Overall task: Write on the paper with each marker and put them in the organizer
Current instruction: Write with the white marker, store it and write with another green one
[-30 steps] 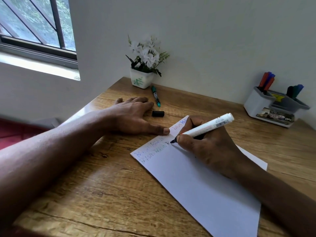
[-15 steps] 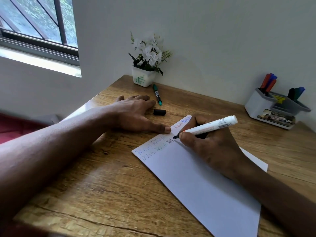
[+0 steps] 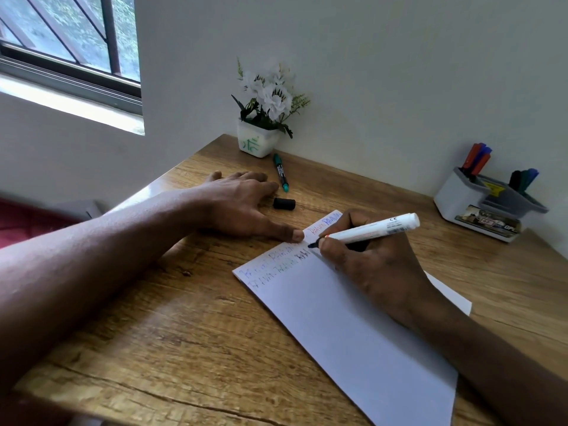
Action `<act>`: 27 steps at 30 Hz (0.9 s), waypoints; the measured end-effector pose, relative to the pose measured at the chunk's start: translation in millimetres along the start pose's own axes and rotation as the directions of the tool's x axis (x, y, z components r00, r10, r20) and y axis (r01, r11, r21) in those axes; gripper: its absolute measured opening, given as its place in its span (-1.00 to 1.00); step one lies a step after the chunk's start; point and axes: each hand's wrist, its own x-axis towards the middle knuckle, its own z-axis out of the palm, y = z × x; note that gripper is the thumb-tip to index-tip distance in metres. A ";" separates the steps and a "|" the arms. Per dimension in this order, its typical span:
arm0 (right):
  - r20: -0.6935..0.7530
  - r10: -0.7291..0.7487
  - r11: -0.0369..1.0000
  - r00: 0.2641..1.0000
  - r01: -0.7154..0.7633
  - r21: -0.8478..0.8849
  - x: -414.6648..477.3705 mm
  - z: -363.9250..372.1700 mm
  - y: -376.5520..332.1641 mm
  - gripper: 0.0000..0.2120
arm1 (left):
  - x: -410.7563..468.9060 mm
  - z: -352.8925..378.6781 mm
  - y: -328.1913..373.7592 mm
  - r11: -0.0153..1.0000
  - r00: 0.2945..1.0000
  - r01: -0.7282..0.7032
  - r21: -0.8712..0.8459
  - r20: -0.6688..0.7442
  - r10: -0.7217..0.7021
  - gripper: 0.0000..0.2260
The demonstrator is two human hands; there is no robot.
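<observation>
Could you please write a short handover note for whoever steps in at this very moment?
Right hand holds a white marker, tip on the paper, mid-word.
Left hand lies flat on the table, thumb pinning the paper's edge.
Black cap and a capped green marker lie near the flower pot.
Done: several coloured words written; several markers stand in the organizer.
Left: finish the word, cap and store this marker, then do the green one.

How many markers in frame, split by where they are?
In right hand: 1 white marker
Loose on table: 1 green marker
Organizer, left slot: 3 visible
Organizer, right slot: 3 visible
Total: 8 markers
</observation>
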 end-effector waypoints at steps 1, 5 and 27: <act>-0.005 0.008 1.000 1.000 -0.008 0.007 0.6 0.2 0.4 -0.87 | 0.1 -0.1 0.1 1.000 1.000 0.001 -0.001 0.003 -0.001 0.12; -0.008 0.004 0.999 1.000 -0.004 -0.048 1.0 1.8 -0.7 -0.83 | 0.4 -0.1 -0.1 1.000 1.000 0.000 -0.009 0.000 0.000 0.13; -0.108 0.102 0.993 0.989 -0.107 -0.050 0.1 1.6 -1.0 -0.92 | 2.5 0.9 -1.4 1.000 1.000 0.005 -0.016 0.005 -0.005 0.13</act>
